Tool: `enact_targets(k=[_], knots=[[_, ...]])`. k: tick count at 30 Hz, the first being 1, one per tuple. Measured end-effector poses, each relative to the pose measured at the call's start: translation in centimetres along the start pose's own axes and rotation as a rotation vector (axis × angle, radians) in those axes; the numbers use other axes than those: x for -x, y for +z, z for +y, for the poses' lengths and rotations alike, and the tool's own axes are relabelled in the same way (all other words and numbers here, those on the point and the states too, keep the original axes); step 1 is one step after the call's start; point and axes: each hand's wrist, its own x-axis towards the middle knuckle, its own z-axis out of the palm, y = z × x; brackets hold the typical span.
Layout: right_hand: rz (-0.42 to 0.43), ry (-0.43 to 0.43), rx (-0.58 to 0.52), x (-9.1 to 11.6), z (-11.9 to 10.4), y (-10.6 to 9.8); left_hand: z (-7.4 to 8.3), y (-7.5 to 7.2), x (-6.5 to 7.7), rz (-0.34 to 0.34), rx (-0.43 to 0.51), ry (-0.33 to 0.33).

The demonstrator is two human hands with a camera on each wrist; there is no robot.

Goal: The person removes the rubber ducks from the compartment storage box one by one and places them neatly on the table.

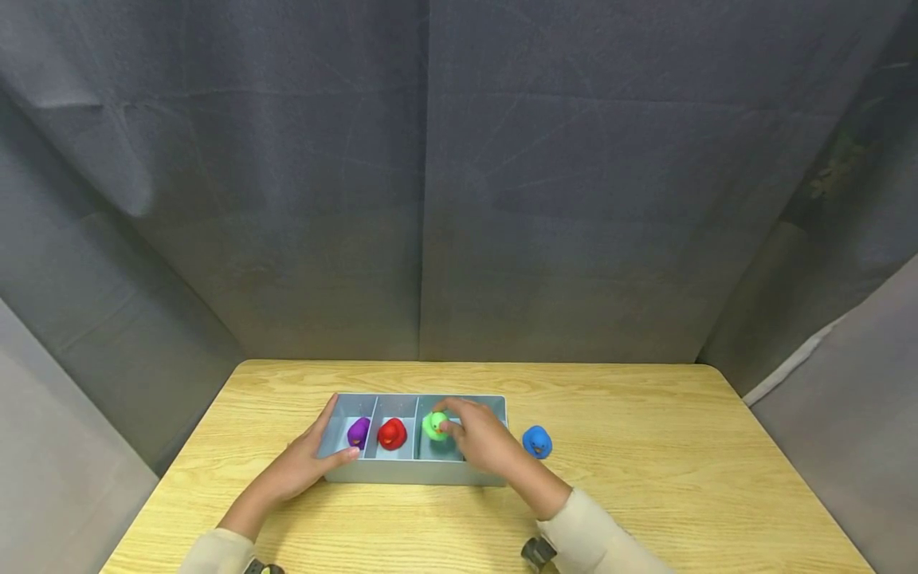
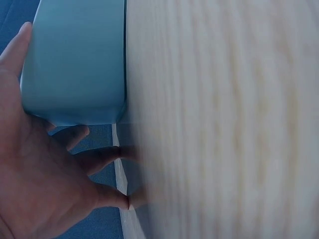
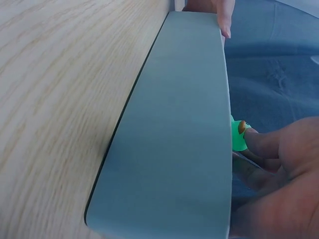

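A grey-blue box (image 1: 402, 473) with three compartments stands on the table. My left hand (image 1: 297, 469) holds its left end, thumb over the front rim and a finger at the back corner; in the left wrist view the other fingers (image 2: 97, 159) spread beside the end wall. Over the right compartment, my right hand (image 1: 482, 437) pinches a light green rubber duck (image 1: 433, 426) between thumb and fingers. In the right wrist view the green duck (image 3: 239, 139) shows just above the rim. A purple rubber duck (image 1: 358, 433) lies in the left compartment, a red one (image 1: 392, 434) in the middle.
A blue rubber duck (image 1: 537, 442) sits on the wooden table (image 1: 667, 462), just right of the box. Grey curtains (image 1: 559, 239) hang behind the table and along both sides.
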Motion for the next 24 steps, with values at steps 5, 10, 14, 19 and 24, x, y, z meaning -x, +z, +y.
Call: enact_targets(k=[5, 10, 14, 19, 24], knots=[[-0.010, -0.014, -0.008, 0.2, -0.1, -0.6, 0.1, 0.0, 0.0, -0.005, -0.004, -0.010], [-0.003, -0.047, -0.002, 0.5, -0.3, -1.4, 0.3, 0.0, 0.1, -0.007, 0.008, -0.013], [-0.031, -0.020, -0.032, 0.6, -0.4, -1.9, 0.4, 0.0, 0.1, -0.004, 0.012, -0.011], [-0.057, 0.009, -0.072, 0.7, -0.2, -2.6, 0.3, 0.0, 0.2, -0.004, 0.006, -0.012], [-0.046, 0.002, -0.093, 1.0, 0.5, -2.9, 0.3, 0.1, 0.1, -0.006, 0.010, -0.010]])
